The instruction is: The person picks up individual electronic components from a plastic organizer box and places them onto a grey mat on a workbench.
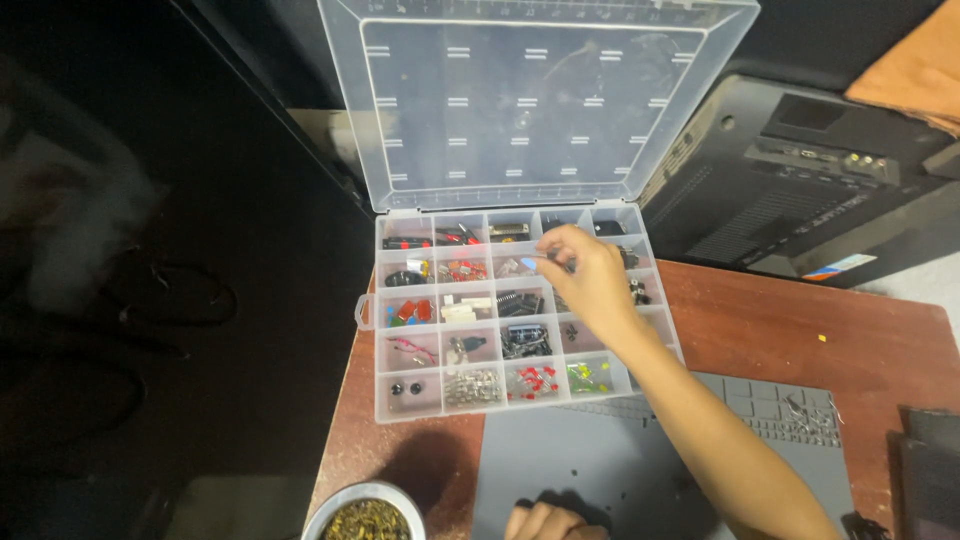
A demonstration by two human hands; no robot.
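Note:
A clear plastic organiser box [392,400] lies open on the table, its lid [520,100] standing upright behind it. Its compartments hold small electronic parts: red ones, green ones, black ones and metal ones. My right hand [590,280] reaches over the box's upper middle rows. Thumb and forefinger are pinched on a small dark part [550,258] above a compartment. My left hand [545,522] shows only as curled knuckles at the bottom edge, resting on the grey work mat [600,460].
A round metal bowl of brass-coloured wool [365,515] stands at the bottom left of the brown wooden table [800,330]. A large black device [800,170] lies behind on the right. Small metal bits [810,415] sit in the mat's tray. Left of the table is dark.

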